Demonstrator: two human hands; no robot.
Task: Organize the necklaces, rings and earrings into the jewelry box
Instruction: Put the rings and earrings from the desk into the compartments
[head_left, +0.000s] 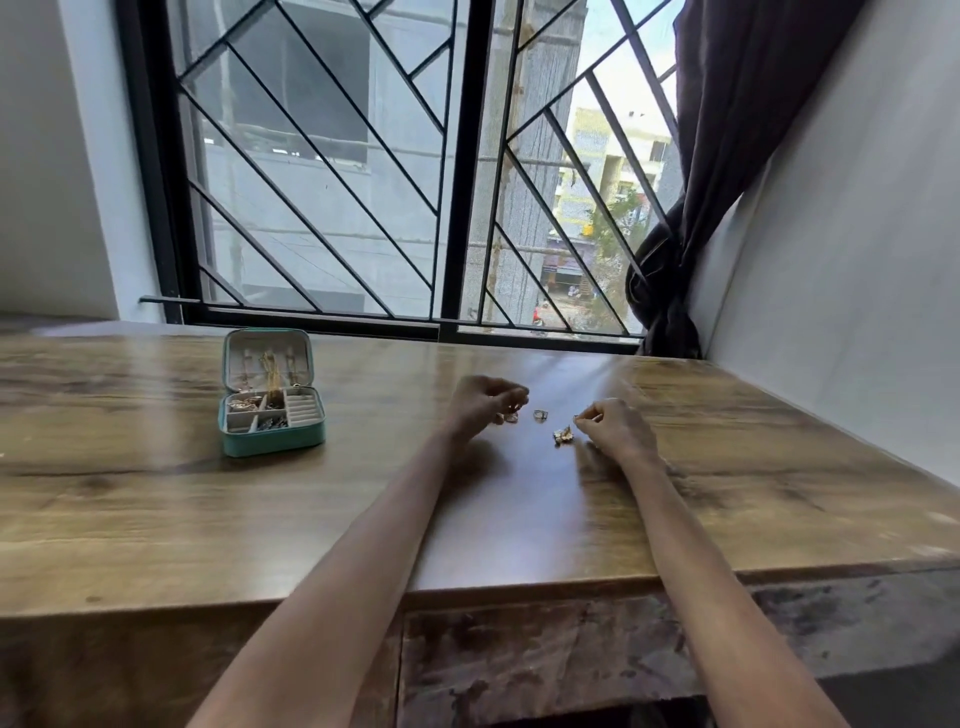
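A small teal jewelry box (272, 441) stands open on the wooden table (156, 519), left of centre. Gold necklaces (270, 370) hang in its raised lid, and its compartments hold more jewelry. My left hand (480, 402) rests on the table with its fingers pinched on a small ring-like piece (511, 417). A silver ring (540, 414) lies loose between my hands. My right hand (615, 428) pinches a tiny piece at its fingertips, just above a small gold earring cluster (562, 435) on the table.
A barred window (395, 171) runs along the table's far edge. A dark curtain (727, 171) hangs at the right, next to a white wall (857, 286) that borders the table's right side.
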